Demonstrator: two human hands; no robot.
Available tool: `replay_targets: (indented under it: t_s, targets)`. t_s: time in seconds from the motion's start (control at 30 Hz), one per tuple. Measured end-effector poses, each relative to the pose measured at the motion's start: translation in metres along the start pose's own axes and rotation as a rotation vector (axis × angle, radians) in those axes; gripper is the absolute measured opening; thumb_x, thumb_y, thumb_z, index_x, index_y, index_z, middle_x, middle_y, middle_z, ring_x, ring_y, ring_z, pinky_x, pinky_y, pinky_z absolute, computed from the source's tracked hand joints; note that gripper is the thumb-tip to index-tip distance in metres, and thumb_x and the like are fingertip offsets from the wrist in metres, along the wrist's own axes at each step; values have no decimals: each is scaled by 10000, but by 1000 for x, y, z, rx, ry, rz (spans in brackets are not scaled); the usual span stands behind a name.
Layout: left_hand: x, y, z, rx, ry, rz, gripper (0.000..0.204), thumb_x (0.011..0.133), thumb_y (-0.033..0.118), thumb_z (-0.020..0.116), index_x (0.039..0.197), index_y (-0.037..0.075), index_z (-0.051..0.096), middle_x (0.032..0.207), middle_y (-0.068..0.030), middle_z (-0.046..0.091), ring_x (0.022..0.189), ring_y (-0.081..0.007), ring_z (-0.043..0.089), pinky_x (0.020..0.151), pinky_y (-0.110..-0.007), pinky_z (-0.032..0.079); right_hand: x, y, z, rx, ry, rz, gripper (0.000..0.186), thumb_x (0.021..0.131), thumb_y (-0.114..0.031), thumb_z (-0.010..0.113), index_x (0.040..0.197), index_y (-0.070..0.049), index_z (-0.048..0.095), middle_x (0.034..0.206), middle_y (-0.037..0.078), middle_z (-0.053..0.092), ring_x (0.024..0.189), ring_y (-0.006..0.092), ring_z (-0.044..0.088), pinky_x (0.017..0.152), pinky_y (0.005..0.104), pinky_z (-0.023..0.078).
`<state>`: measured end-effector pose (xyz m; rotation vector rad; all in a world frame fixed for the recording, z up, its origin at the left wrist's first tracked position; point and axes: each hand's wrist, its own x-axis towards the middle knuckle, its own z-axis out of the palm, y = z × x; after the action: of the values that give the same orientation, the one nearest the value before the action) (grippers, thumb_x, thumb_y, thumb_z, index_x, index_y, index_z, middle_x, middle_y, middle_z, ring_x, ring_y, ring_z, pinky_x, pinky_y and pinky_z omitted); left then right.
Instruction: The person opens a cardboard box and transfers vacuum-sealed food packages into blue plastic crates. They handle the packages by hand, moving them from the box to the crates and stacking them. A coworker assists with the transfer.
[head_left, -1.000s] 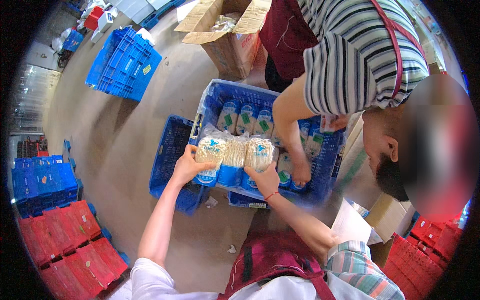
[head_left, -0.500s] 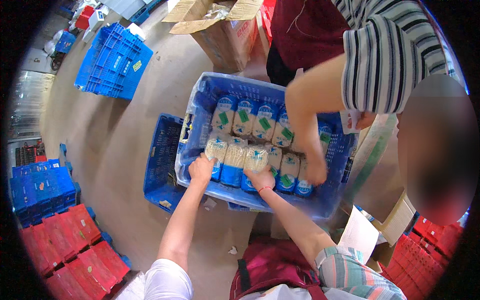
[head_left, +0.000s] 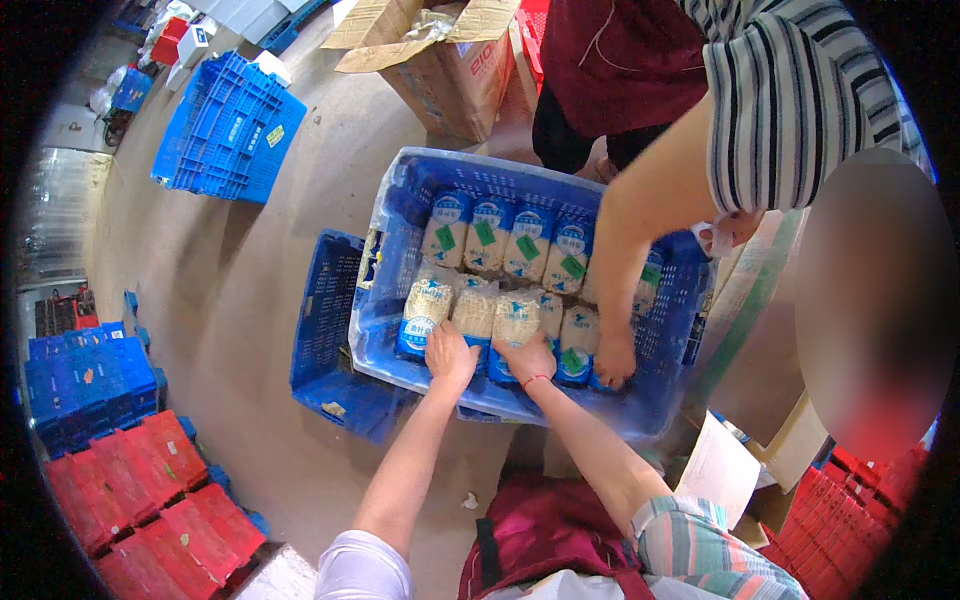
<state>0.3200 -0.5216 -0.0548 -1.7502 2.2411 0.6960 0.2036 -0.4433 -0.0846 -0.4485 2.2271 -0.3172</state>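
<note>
A blue crate (head_left: 400,368) holds two rows of clear-and-blue packs of pale, thin-stemmed enoki mushrooms. My left hand (head_left: 452,354) is closed on the second pack (head_left: 474,312) from the left in the near row. The third pack (head_left: 516,318) there is gripped by my right hand (head_left: 527,358), which has a red string at its wrist. The leftmost near pack (head_left: 426,312) leans beside my left hand, untouched. At the right end of that row, a co-worker's hand (head_left: 614,358) reaches down to another pack. Most far-row packs carry green stickers.
Another blue crate (head_left: 325,290) lies lower, under the left side. A cardboard box (head_left: 440,85) stands open beyond. Blue crates (head_left: 232,125) stand on the floor, far left. Red crates (head_left: 150,500) are stacked near left, more red crates (head_left: 830,530) near right. The co-worker's arm (head_left: 650,190) crosses the crate's right side.
My left hand has moved right, from the leftmost near pack to the second. That leftmost pack now tilts more. My right hand stays at the third pack. The co-worker's hand has shifted slightly.
</note>
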Motion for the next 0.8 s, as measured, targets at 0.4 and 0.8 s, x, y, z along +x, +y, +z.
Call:
replay_targets:
  t_s: [0.4, 0.8]
  targets:
    - [6, -6, 35, -517, -29, -98, 646, 566, 178, 811, 1055, 25, 419, 966, -182, 540, 956, -373, 529, 837, -417, 443, 0, 14, -5, -8, 75, -23, 863, 579, -602, 724, 1090, 40, 453, 998, 221, 614, 915, 360, 618, 774, 431, 505]
    - [-15, 3, 7, 152, 15, 335, 805, 634, 84, 760, 1335, 67, 362, 1082, -142, 481, 1054, -318, 492, 816, -402, 449, 2, 7, 8, -54, 34, -74, 922, 607, -655, 692, 1113, 76, 449, 1040, 265, 603, 927, 375, 623, 772, 418, 505]
